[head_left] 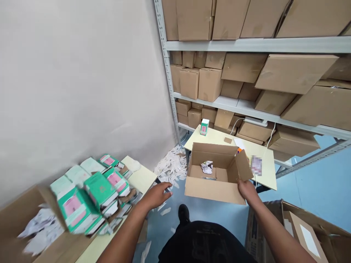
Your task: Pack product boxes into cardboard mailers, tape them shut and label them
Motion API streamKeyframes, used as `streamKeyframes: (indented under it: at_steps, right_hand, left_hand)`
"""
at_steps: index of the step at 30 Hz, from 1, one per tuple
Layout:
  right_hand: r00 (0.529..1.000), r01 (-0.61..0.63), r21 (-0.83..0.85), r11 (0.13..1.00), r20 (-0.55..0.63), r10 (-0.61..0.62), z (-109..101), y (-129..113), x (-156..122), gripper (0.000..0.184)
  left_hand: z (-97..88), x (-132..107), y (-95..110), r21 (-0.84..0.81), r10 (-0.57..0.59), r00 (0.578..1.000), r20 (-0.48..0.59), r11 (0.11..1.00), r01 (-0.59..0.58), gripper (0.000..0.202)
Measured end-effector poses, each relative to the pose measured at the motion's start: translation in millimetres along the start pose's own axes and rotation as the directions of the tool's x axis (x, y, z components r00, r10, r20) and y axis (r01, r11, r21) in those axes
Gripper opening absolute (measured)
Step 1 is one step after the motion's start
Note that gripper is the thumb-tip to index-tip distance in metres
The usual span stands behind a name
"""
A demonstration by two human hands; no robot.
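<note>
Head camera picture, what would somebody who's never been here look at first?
Probably the open cardboard box near the middle, with something crumpled inside and the right hand gripping its near right corner. Next, maybe the bright green-and-pink boxes piled at the left, then the tall shelves crowded with brown boxes at the upper right.

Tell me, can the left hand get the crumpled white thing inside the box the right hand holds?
Probably yes. The left hand looks empty, and the box is open on top, with no flap covering the crumpled white thing. It would likely just need to clear the box's wall.
</note>
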State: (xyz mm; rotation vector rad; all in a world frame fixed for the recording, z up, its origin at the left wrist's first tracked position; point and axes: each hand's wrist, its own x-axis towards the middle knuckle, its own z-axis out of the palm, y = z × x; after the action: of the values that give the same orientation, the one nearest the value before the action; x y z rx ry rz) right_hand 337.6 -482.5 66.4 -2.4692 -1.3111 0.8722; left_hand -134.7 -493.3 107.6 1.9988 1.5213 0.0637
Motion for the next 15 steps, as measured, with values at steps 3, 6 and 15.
streamKeyframes:
  at_steps: [3,6,15]
  right_hand:
    - [0.996,-0.069,-0.02,0.997,-0.05,0.068,0,-24,23,0.06]
    - [0.991,-0.106,0.028,0.994,-0.082,0.108,2,-49,42,0.058]
    - [0.972,-0.205,0.23,0.951,-0.063,0.224,3,-90,120,0.065]
  left_hand:
    - [-13.1,53,-17,0.045,0.043,0.995,0.093,0.998,-0.048,0.049]
    - [-35.0,101,-28,0.07,0.098,0.977,0.19,0.991,-0.113,0.051]
    - [-110.8,238,-2,0.109,0.123,0.992,-0.02,0.987,-0.12,0.043]
